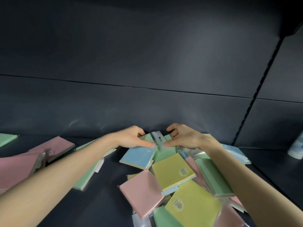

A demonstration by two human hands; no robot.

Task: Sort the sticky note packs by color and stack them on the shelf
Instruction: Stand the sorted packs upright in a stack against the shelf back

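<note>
A loose heap of wrapped sticky note packs lies on the dark shelf (106, 190): a blue pack (137, 157), two yellow packs (172, 172) (195, 203), a pink pack (141, 190) and green packs (211, 177). At the back of the heap, against the shelf wall, a green pack (148, 137) with a clear hang tab (158, 140) sits between my hands. My left hand (134, 138) grips its left side, thumb on top. My right hand (182, 136) grips its right side, fingers curled over the far edge.
Pink packs (52, 148) and a green pack (7, 139) lie at the left of the shelf, another green pack (86, 176) under my left forearm. A white and blue cylinder (297, 148) stands at the right. The dark back wall (147, 104) rises just behind my hands.
</note>
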